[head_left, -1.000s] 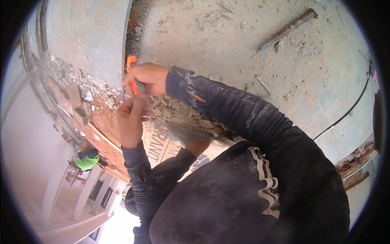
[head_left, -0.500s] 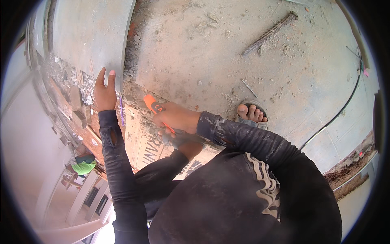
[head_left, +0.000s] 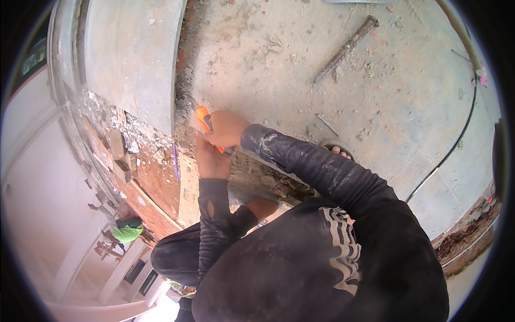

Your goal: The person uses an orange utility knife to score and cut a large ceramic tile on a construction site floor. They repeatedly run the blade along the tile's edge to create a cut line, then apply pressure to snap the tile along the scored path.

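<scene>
My right hand (head_left: 228, 127) is closed around an orange-and-black hand tool (head_left: 203, 115). One orange end sticks out past the thumb side, and a bit of orange shows again below the fist; its working end cannot be made out. Right under it, my left hand (head_left: 214, 163) meets the right hand, close against the tool's lower part. Most left fingers are hidden behind the right hand, so their grip does not show. Just beyond both hands lies the corner of a large grey sheet (head_left: 134, 59), along a strip of rubble (head_left: 185, 70).
A ribbed metal bar (head_left: 346, 51) and a thin rod (head_left: 328, 124) lie on the dusty concrete floor (head_left: 268, 80). A printed cardboard strip (head_left: 189, 193) is beside my left wrist. At the left are brick pieces (head_left: 118, 145) and a person in green (head_left: 127, 232). A black cable (head_left: 456, 142) runs at right.
My left hand has left the grey sheet's edge and come right, to my right hand. The right hand has moved slightly up with the orange tool. My view has shifted and turned a little.
</scene>
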Tool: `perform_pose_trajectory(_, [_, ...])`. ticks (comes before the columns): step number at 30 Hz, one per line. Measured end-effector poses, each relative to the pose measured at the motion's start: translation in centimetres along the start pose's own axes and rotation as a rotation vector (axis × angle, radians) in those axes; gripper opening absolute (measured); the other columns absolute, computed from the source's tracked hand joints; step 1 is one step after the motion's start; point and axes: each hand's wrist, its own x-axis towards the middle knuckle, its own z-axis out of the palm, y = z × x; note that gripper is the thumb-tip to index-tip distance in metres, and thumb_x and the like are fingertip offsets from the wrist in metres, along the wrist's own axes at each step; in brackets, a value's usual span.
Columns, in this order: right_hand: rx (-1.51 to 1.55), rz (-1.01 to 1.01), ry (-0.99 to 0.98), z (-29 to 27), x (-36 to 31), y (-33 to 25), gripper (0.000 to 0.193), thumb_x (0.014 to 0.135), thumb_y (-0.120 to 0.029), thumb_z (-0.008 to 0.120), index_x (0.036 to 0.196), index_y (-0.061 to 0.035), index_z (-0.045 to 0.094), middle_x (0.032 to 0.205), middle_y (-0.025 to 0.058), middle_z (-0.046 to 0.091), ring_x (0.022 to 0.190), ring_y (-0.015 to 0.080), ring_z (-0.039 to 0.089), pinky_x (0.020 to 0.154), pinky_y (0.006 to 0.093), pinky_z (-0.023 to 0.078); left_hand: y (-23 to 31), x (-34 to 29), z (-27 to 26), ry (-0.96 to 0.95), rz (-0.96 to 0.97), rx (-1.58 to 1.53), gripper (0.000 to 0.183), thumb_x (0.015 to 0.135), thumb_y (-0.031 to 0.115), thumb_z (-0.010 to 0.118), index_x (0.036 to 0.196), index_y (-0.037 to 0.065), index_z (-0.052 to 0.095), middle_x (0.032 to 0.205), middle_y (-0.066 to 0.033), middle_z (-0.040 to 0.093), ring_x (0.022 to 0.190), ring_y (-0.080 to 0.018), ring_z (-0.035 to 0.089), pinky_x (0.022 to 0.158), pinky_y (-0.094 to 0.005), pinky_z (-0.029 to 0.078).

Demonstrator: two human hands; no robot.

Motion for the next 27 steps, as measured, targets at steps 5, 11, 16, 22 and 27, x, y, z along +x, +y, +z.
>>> perform_pose_trajectory(5, [-0.194, -0.010, -0.141, -1.4, 1.5, -1.9, 0.033, 0.073, -0.026, 0.062, 0.085, 0.0045, 0.065, 0.078, 0.0182, 0.067, 0.074, 0.0297, 0.068, 0.066, 0.0387, 0.054, 0.7, 1.6, -2.0, 0.019, -0.045, 0.024, 0.042, 0.096, 0.049, 0.035, 0.110, 0.013, 0.050, 0.090, -0.0035, 0.060, 0.068, -0.0156, 0.056, 0.051, -0.0266, 0.042])
perform_pose_trajectory(11, [0.095, 0.079, -0.266, -2.2, 3.7, -2.6, 0.035, 0.073, -0.023, 0.058, 0.090, 0.0082, 0.058, 0.073, 0.0186, 0.064, 0.063, 0.0268, 0.065, 0.055, 0.0359, 0.051, 2.0, 2.9, -1.4, 0.176, -0.047, 0.010, 0.041, 0.097, 0.046, 0.032, 0.095, 0.010, 0.050, 0.062, 0.0005, 0.046, 0.037, -0.0073, 0.028, 0.034, -0.0221, 0.020])
perform_pose_trajectory(16, [0.218, 0.073, -0.319, -1.4, 5.1, -1.4, 0.026, 0.071, -0.019, 0.059, 0.076, 0.0066, 0.061, 0.068, 0.0145, 0.064, 0.051, 0.0224, 0.061, 0.043, 0.0325, 0.049, 1.8, 2.8, -1.6, 0.194, -0.038, 0.014, 0.043, 0.097, 0.048, 0.032, 0.093, 0.010, 0.050, 0.055, 0.0034, 0.039, 0.037, -0.0060, 0.026, 0.034, -0.0219, 0.019])
perform_pose_trajectory(22, [0.515, 0.168, -0.447, -1.7, 5.7, -0.7, 0.016, 0.069, -0.010, 0.062, 0.077, 0.0034, 0.059, 0.063, 0.0074, 0.056, 0.051, 0.0151, 0.052, 0.041, 0.0275, 0.037, 2.4, 2.8, -1.7, 0.212, -0.020, 0.010, 0.040, 0.096, 0.048, 0.035, 0.082, 0.013, 0.047, 0.055, 0.0042, 0.036, 0.038, -0.0072, 0.027, 0.034, -0.0226, 0.020])
perform_pose_trajectory(27, [0.490, 0.182, -0.494, -2.0, 8.5, 0.3, 0.010, 0.068, -0.009, 0.062, 0.070, -0.0011, 0.057, 0.062, 0.0047, 0.054, 0.051, 0.0120, 0.052, 0.041, 0.0251, 0.037, 2.7, 3.9, -0.2, 0.246, -0.020, 0.010, 0.041, 0.096, 0.048, 0.036, 0.078, 0.012, 0.045, 0.055, 0.0037, 0.035, 0.039, -0.0077, 0.029, 0.035, -0.0228, 0.020])
